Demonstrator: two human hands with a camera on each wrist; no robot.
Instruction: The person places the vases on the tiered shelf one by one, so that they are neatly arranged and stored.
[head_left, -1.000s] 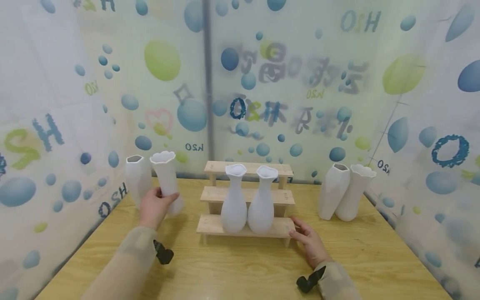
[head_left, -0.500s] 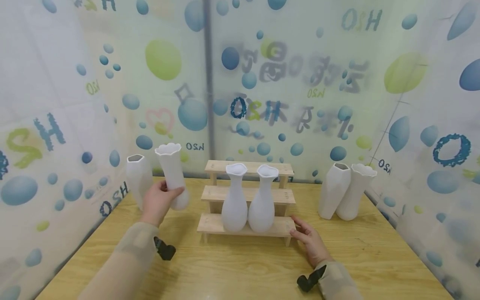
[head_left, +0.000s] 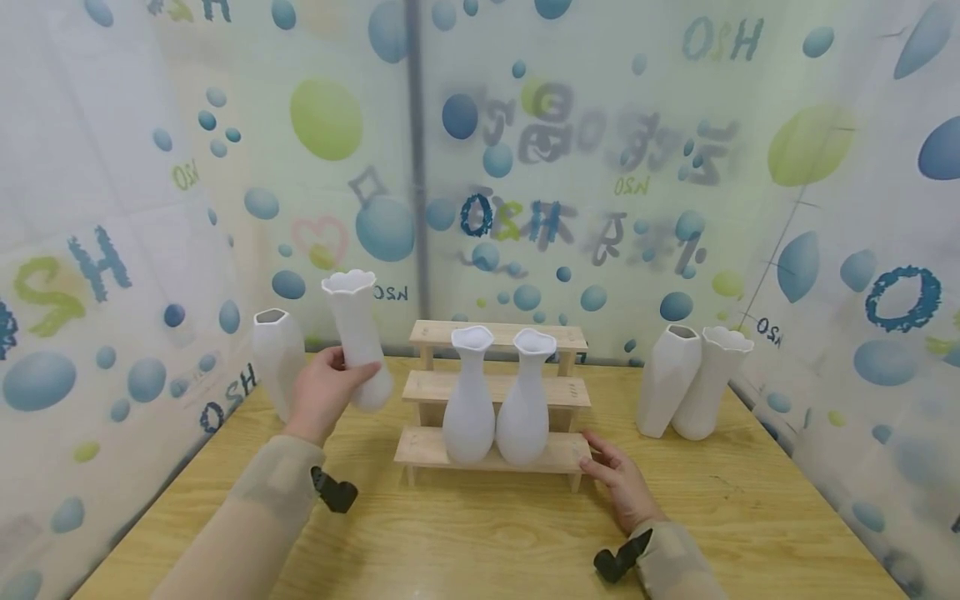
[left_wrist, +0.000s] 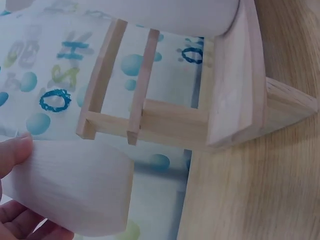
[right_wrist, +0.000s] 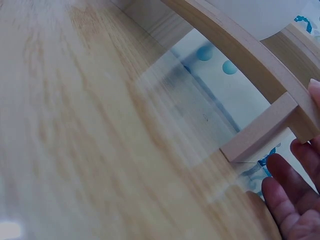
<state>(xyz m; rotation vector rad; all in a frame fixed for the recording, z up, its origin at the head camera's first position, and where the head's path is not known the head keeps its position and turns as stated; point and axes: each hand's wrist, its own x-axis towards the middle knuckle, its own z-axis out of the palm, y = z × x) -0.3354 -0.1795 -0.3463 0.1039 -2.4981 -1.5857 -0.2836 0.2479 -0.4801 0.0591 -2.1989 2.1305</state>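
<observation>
My left hand (head_left: pixel 322 396) grips a white vase (head_left: pixel 358 333) with a scalloped rim around its lower body. The vase hangs slightly tilted above the table, left of a three-step wooden stand (head_left: pixel 491 387). In the left wrist view, the thumb and fingers lie on opposite sides of the vase body (left_wrist: pixel 75 185). On the stand's lowest step are two narrow-necked white vases (head_left: pixel 468 408), side by side. My right hand (head_left: pixel 618 483) holds the right end of that step; in the right wrist view the thumb is at the board's upper side, and fingers (right_wrist: pixel 282 195) are below it.
A faceted white vase (head_left: pixel 276 362) stands at the left, partly behind my left hand. Another faceted vase (head_left: pixel 667 383) and a scalloped-rim vase (head_left: pixel 711 387) lean together at the right. Printed curtains (head_left: pixel 637 208) surround the wooden table (head_left: pixel 465 542).
My left hand has lifted the scalloped-rim vase off the table and carried it up and to the right, toward the stand. My right hand has stayed in place.
</observation>
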